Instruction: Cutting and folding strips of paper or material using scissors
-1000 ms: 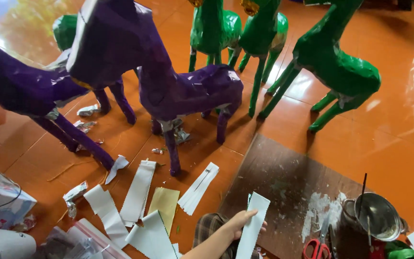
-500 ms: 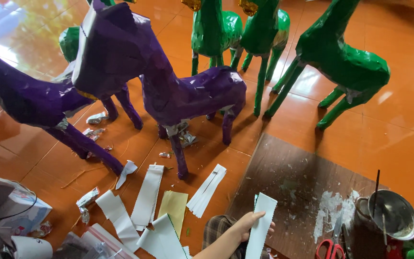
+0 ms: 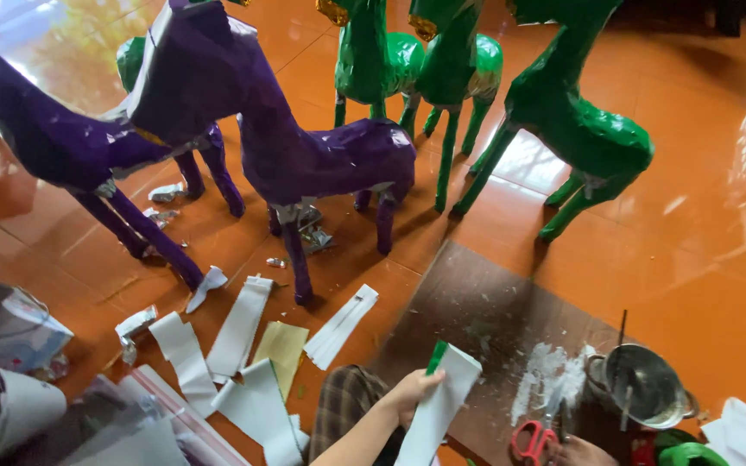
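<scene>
Purple horse (image 3: 304, 147), green horses (image 3: 580, 129), orange floor (image 3: 701, 259).

hand (image 3: 414, 394) gripping paper strip (image 3: 439, 414), purple horse (image 3: 304, 147)

Bright daylight, source far up-left of the left hand (image 3: 414, 393): the glossy orange floor (image 3: 701, 259) blows out to near-white glare there. Smaller specular streaks up and to the right of the hand, near the frame edge. The green horse figures (image 3: 580, 129) and the purple horse figure (image 3: 304, 155) above the hand carry shiny highlights on their wrap. Shadows are soft and run down-right from the legs toward the hand. Focus is decent mid-frame. Slight motion blur on the hand and the white paper strip (image 3: 442, 406) it holds. Bottom-left clutter is soft and smeared. Mild wide-angle stretch at the edges.
</scene>
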